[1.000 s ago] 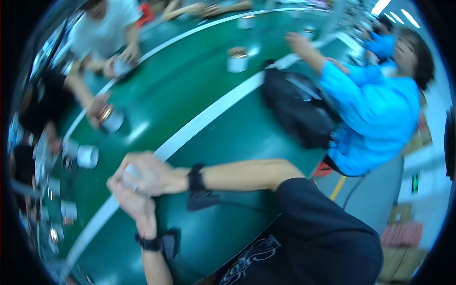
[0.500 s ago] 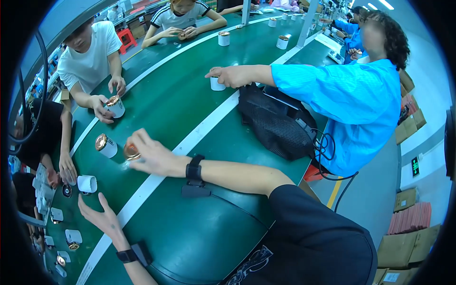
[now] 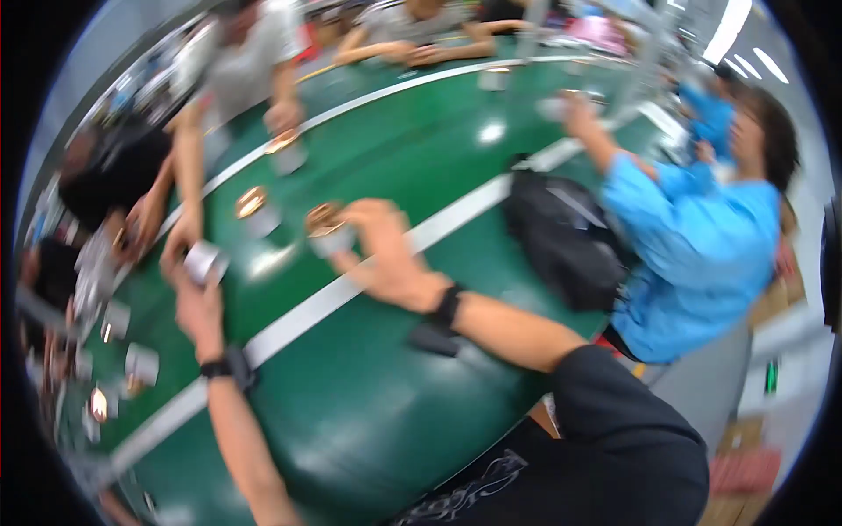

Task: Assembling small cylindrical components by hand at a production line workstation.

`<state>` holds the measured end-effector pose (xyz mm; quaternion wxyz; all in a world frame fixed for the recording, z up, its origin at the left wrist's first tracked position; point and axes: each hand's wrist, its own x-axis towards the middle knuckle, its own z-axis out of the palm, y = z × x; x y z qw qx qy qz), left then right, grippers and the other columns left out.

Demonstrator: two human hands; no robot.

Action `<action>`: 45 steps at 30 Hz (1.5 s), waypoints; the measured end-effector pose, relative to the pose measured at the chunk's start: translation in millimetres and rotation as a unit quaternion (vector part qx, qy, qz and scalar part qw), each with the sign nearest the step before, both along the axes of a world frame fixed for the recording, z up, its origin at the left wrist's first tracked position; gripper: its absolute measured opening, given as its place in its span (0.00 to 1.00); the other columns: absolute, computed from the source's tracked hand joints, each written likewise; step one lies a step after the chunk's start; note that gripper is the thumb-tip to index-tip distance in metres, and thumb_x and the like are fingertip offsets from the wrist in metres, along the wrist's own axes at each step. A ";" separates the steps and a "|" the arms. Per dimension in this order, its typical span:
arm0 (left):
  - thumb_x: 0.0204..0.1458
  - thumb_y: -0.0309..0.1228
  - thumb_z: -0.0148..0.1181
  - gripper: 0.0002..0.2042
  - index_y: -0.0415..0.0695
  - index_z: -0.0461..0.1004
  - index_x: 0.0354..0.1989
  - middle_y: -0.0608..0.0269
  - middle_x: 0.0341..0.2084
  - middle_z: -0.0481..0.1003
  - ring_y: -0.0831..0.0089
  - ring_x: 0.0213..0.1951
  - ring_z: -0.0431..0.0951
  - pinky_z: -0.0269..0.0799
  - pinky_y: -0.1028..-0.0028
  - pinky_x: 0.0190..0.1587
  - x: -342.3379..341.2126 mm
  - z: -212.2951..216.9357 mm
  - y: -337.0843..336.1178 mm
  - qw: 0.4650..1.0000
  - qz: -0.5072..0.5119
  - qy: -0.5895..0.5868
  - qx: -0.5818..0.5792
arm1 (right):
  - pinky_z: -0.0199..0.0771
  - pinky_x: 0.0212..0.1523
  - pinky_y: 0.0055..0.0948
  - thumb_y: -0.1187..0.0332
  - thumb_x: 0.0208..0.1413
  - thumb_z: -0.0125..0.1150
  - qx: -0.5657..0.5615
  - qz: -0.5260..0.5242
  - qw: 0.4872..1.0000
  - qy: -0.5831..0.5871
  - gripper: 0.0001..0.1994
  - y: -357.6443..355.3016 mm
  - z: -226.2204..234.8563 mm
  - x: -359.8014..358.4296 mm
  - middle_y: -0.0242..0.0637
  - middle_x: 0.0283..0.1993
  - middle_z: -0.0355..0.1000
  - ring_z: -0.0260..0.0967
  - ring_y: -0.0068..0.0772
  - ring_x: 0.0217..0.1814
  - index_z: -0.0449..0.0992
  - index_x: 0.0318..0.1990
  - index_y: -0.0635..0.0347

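Leftmost, small white cylindrical parts (image 3: 140, 364) lie scattered along the edge of the green surface (image 3: 386, 421), blurred too far to tell apart. Just inward, the person's left hand (image 3: 197, 307) reaches forward, its fingers closed around a small white cylinder (image 3: 205, 262) held just above the surface; a dark band sits on that wrist. Beyond it another white cylinder with a coppery top (image 3: 254, 210) stands alone on the green. Next along, the right hand (image 3: 386, 254) grips a like piece, a white cup with a coppery coil (image 3: 326, 232) on top, pinched at its side wall close to the white stripe (image 3: 351, 289) that runs across the surface. A black watch shows on this wrist. Further right a black bag (image 3: 561, 237) rests on the surface, and a co-worker in a blue shirt (image 3: 702, 254) reaches away over it.

Judging by their look, these cylinders are light and rigid, smooth-sided and so a little slippery. The wound copper on top seems the delicate part, so the plain white wall is the sounder place to grip.
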<state>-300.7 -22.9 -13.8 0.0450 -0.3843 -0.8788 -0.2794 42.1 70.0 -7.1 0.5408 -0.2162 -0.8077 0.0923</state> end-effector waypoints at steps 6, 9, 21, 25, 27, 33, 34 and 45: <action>0.54 0.50 0.63 0.38 0.46 0.56 0.69 0.42 0.46 0.79 0.44 0.45 0.81 0.77 0.53 0.46 3.2 -8.0 21.7 0.987 -0.090 0.012 0.132 | 0.71 0.54 0.38 0.80 0.50 0.64 -0.002 0.053 0.999 0.004 0.19 -36.2 -6.2 52.3 0.47 0.49 0.71 0.70 0.46 0.51 0.72 0.51 0.63; 0.52 0.43 0.68 0.39 0.45 0.56 0.69 0.47 0.47 0.78 0.52 0.43 0.81 0.76 0.60 0.45 -0.3 -11.5 -0.3 0.981 -0.108 0.010 0.162 | 0.72 0.52 0.37 0.80 0.51 0.64 -0.022 0.129 0.991 -0.009 0.19 -55.1 -5.7 39.7 0.46 0.48 0.71 0.70 0.45 0.50 0.71 0.51 0.63; 0.46 0.26 0.75 0.37 0.44 0.62 0.66 0.53 0.60 0.68 0.65 0.49 0.77 0.74 0.67 0.49 153.0 1.7 -131.7 0.849 -0.336 -0.326 0.244 | 0.70 0.57 0.33 0.68 0.65 0.60 -0.558 0.378 0.736 -0.065 0.30 -85.8 1.9 -11.1 0.43 0.59 0.69 0.70 0.32 0.56 0.55 0.70 0.63; 0.46 0.24 0.74 0.33 0.45 0.64 0.61 0.51 0.65 0.63 0.59 0.54 0.76 0.74 0.64 0.52 164.8 8.7 -144.1 0.831 -0.393 -0.320 0.227 | 0.66 0.63 0.32 0.61 0.65 0.62 -0.547 0.423 0.718 -0.076 0.33 -94.9 -1.9 -23.7 0.42 0.61 0.68 0.69 0.33 0.60 0.55 0.71 0.62; 0.46 0.23 0.74 0.31 0.45 0.65 0.59 0.51 0.66 0.62 0.57 0.56 0.75 0.74 0.63 0.53 162.8 4.4 -148.0 0.827 -0.399 -0.322 0.229 | 0.65 0.64 0.34 0.60 0.66 0.61 -0.468 0.412 0.777 -0.087 0.32 -94.3 -7.5 -21.3 0.43 0.63 0.67 0.68 0.34 0.63 0.56 0.71 0.62; 0.47 0.25 0.75 0.31 0.44 0.62 0.56 0.50 0.63 0.66 0.57 0.60 0.73 0.72 0.63 0.58 155.1 0.1 -158.5 0.834 -0.443 -0.291 0.156 | 0.65 0.66 0.39 0.56 0.63 0.64 -0.356 0.438 0.819 -0.106 0.33 -78.6 -13.1 -8.0 0.46 0.65 0.67 0.67 0.39 0.66 0.59 0.69 0.61; 0.47 0.25 0.74 0.31 0.44 0.61 0.56 0.50 0.62 0.67 0.57 0.60 0.73 0.72 0.63 0.59 155.3 -1.4 -158.8 0.834 -0.463 -0.268 0.135 | 0.64 0.66 0.40 0.56 0.61 0.66 -0.397 0.410 0.816 -0.094 0.34 -68.9 -12.3 -6.7 0.47 0.66 0.66 0.66 0.41 0.67 0.60 0.69 0.61; 0.45 0.26 0.73 0.32 0.40 0.63 0.58 0.50 0.57 0.69 0.51 0.58 0.73 0.70 0.60 0.61 159.5 3.3 -154.5 0.798 -0.430 -0.393 0.155 | 0.57 0.72 0.43 0.58 0.44 0.79 -0.562 0.522 0.595 -0.238 0.42 -33.2 18.9 -7.0 0.52 0.64 0.66 0.65 0.47 0.68 0.67 0.65 0.69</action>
